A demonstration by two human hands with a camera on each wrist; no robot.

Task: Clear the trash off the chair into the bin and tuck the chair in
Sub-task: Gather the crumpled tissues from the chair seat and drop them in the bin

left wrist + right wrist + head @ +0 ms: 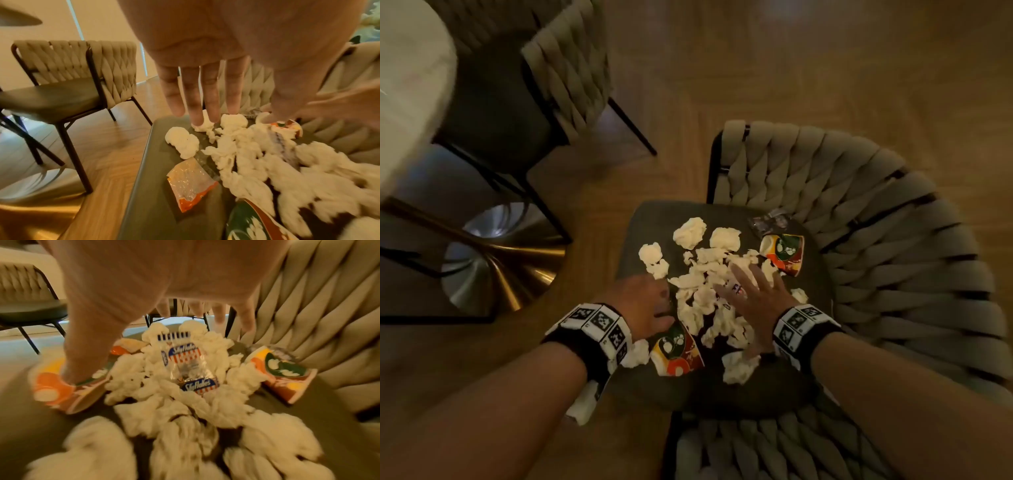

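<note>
The chair (893, 246) has a woven beige back and a dark seat (722, 394) strewn with trash. Several crumpled white tissues (690, 233) lie piled in the middle. One printed paper cup (678, 353) lies on its side near the front, another cup (784, 253) by the backrest. A SkyFlakes wrapper (185, 363) sits on the tissues, and an orange-edged clear wrapper (191, 181) lies at the seat's left side. My left hand (650, 298) hovers with straight fingers (197, 97) over the pile's left edge. My right hand (753, 291) is spread flat over the tissues, holding nothing.
A second matching chair (565, 68) stands at the upper left beside a pale round table (410, 85) with a gold and steel base (517, 260). Wooden floor (791, 68) surrounds the chairs. A crinkled clear wrapper (768, 222) lies by the backrest. No bin is in view.
</note>
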